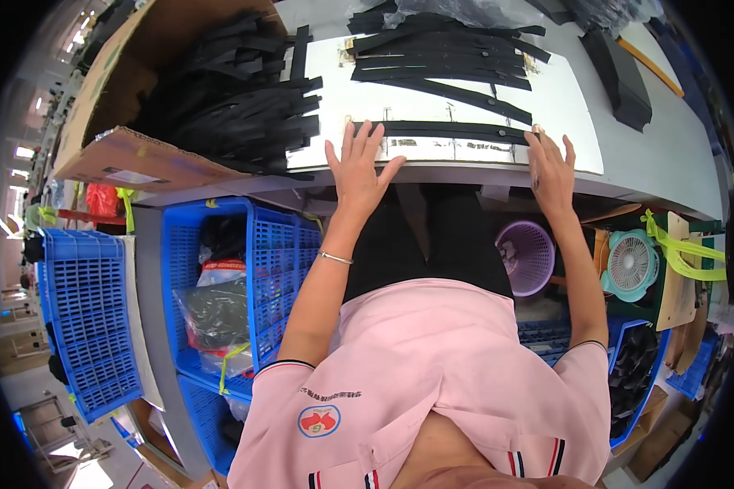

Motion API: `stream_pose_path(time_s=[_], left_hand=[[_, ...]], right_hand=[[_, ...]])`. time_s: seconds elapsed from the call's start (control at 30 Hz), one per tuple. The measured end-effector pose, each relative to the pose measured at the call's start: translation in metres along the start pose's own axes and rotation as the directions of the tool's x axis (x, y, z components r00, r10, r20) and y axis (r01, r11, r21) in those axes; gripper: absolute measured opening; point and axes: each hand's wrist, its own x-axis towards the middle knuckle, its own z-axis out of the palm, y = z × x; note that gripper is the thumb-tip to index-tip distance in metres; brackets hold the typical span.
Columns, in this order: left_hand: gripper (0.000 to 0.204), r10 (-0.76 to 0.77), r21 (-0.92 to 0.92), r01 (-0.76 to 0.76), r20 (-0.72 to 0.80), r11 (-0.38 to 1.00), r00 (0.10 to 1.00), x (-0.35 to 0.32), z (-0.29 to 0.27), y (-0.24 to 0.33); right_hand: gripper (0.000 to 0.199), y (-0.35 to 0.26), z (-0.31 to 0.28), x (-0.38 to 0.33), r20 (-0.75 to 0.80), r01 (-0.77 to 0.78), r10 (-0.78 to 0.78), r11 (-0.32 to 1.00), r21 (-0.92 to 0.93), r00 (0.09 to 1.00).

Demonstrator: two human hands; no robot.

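A black fabric strip [444, 129] lies straight across a white marked board [575, 122] on the table, close to its front edge. At the strip's left end, my left hand [361, 167] rests with fingers spread, the fingertips touching the strip. My right hand [553, 173] is at the other end, fingers stretched out and apart, fingertips against the strip's tip. Whether something small sits under that palm is hidden. Farther back on the board, several more black strips [440, 69] lie roughly side by side, one of them slanting toward the right.
To the left, an open cardboard box [98, 155] stands beside a heap of black strips [228, 106]. A black folded piece [616, 81] lies at the table's right. Below are blue plastic crates [285, 277], a purple basket [526, 259] and a small turquoise fan [630, 265].
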Motion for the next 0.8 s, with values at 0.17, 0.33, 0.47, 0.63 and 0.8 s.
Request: stream_pose_path(time_s=[0.17, 0.33, 0.47, 0.63, 0.8], left_hand=[[0.065, 0.013, 0.011, -0.013, -0.025, 1.0, 1.0, 0.0, 0.001, 0.001], [0.063, -0.005, 0.023, 0.005, -0.017, 1.0, 1.0, 0.0, -0.002, 0.004], [0.064, -0.036, 0.008, 0.036, 0.001, 0.999, 0.999, 0.001, -0.004, 0.004], [0.065, -0.063, -0.011, 0.064, 0.036, 0.998, 0.997, 0.004, -0.006, 0.007], [0.068, -0.087, -0.025, 0.087, 0.038, 0.996, 0.996, 0.003, -0.004, 0.004]], right_hand=[[0.03, -0.054, 0.001, 0.036, -0.016, -0.104, 0.124, 0.89, 0.445, 0.992], [0.021, -0.118, 0.012, 0.08, 0.281, -0.393, 0.324, 0.365, 0.844, 0.903], [0.023, -0.144, 0.021, 0.112, 0.572, -0.59, 0.258, -0.011, 0.807, 0.779], [0.02, -0.162, 0.067, 0.122, 0.551, -0.582, 0.275, 0.036, 0.813, 0.788], [0.022, -0.171, 0.08, 0.123, 0.444, -0.521, 0.284, 0.318, 0.792, 0.85]])
